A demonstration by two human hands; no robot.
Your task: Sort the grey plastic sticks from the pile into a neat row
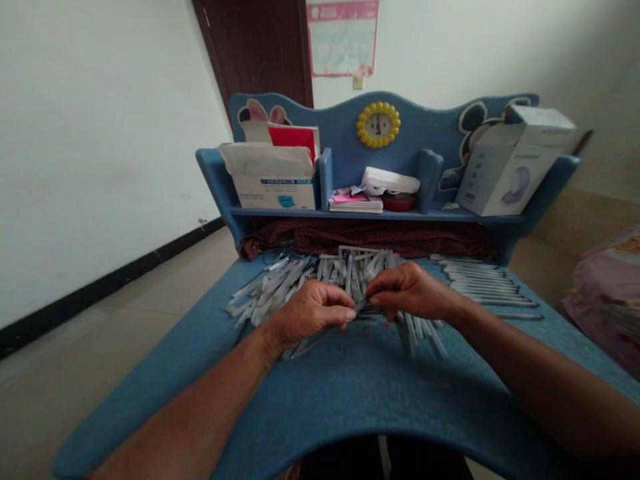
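Observation:
My left hand (320, 308) pinches one end of a thin, clear plastic strip (361, 305) at the middle of the blue desk (320, 400). Close beside it, my right hand (400, 291) has thumb and fingers closed on the strip's other end. Behind and under both hands lies a loose heap of clear and grey strips (280, 283), spread to the left and right. Thin dark-tipped rods (480, 280) lie side by side in a row to the right, behind my right forearm.
Along the desk's back, a shelf (280, 213) holds a mask box (275, 190), stacked papers (355, 205) and a white box (513, 167). A yellow-rimmed clock (379, 125) sits above. Red-black checked cloth (360, 237) lies beneath the shelf.

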